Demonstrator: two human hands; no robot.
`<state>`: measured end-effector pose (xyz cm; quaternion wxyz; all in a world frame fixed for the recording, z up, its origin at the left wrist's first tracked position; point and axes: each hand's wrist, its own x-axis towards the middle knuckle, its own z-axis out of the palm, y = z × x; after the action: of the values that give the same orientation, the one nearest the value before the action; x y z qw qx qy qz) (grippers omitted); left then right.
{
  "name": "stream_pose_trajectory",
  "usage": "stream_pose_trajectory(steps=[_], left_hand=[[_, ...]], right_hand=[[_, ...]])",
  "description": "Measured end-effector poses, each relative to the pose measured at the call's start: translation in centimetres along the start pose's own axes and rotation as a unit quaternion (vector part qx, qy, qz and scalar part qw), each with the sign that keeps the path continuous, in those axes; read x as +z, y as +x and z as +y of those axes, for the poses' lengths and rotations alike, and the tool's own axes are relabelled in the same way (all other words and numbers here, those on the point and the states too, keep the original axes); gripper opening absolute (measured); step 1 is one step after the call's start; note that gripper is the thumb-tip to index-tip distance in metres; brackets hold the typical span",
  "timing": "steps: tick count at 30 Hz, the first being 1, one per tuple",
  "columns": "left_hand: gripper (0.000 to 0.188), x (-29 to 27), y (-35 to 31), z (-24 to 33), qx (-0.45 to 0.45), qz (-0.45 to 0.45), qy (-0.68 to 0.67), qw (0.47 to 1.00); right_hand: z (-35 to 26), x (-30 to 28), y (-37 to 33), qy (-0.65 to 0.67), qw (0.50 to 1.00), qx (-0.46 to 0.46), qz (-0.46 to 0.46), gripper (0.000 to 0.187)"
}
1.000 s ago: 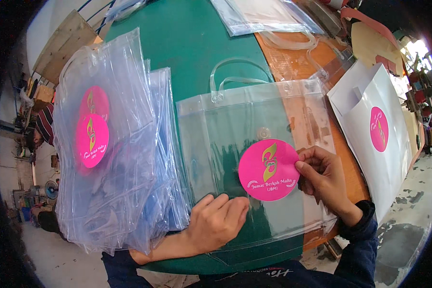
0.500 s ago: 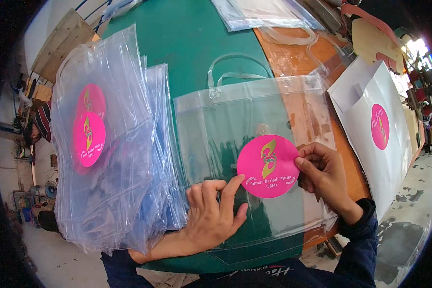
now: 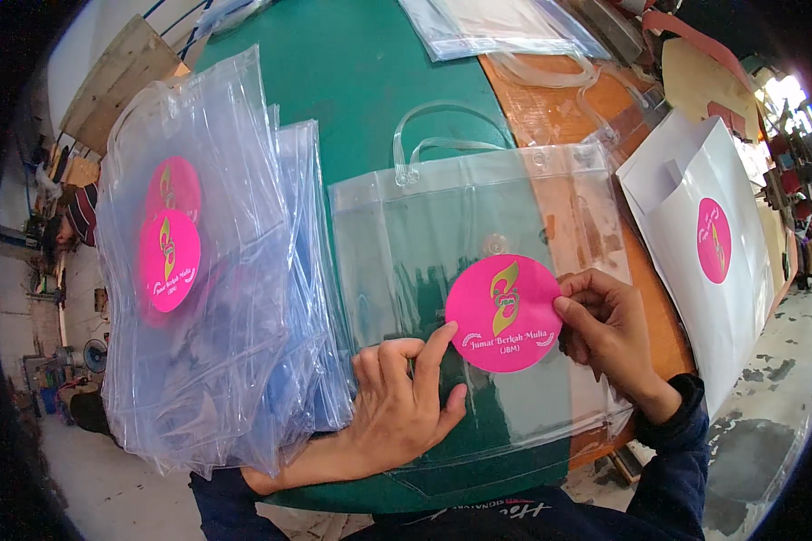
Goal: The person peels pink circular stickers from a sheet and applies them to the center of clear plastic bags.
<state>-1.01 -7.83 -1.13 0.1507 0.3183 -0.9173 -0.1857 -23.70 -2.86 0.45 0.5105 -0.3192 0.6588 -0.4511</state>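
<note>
A clear plastic bag (image 3: 397, 261) with looped clear handles lies flat in front of me. Over its middle is a round pink sticker (image 3: 502, 338) with a yellow-green emblem and white lettering. My right hand (image 3: 604, 329) pinches the sticker's right edge between thumb and fingers. On the left side, my left hand (image 3: 406, 388) rests on the bag with its fingers apart, the index fingertip touching the sticker's lower left edge. Whether the sticker's underside lies fully against the bag I cannot tell.
A pile of clear bags (image 3: 235, 361), the upper ones bearing pink stickers, stands at the left. At the right lies a white sheet (image 3: 695, 316) with one pink sticker. More clear bags (image 3: 505, 27) lie at the far edge of the green-and-orange table (image 3: 352, 72). A person (image 3: 81, 216) shows at far left.
My left index fingertip has shifted slightly up along the sticker's edge. The right hand and the sticker stay almost where they were.
</note>
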Motion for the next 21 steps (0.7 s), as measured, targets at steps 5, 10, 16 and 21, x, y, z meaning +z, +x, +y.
stream_pose_trajectory(steps=[5,10,16,21], left_hand=[[0.057,0.02,0.09,0.05,0.002,-0.004,0.009,1.0],[0.057,0.1,0.01,-0.04,0.005,-0.003,0.009,1.0],[0.061,-0.07,0.08,-0.03,0.015,-0.015,0.024,0.999],[0.06,0.01,0.01,-0.07,0.015,-0.01,0.024,1.0]], right_hand=[[0.14,-0.09,-0.03,0.006,1.0,-0.003,-0.005,0.011],[0.11,0.03,0.03,-0.002,1.0,0.004,0.005,0.011],[0.15,-0.08,-0.04,-0.002,1.0,0.0,-0.003,0.011],[0.11,-0.01,-0.07,0.012,1.0,0.007,-0.002,0.011]])
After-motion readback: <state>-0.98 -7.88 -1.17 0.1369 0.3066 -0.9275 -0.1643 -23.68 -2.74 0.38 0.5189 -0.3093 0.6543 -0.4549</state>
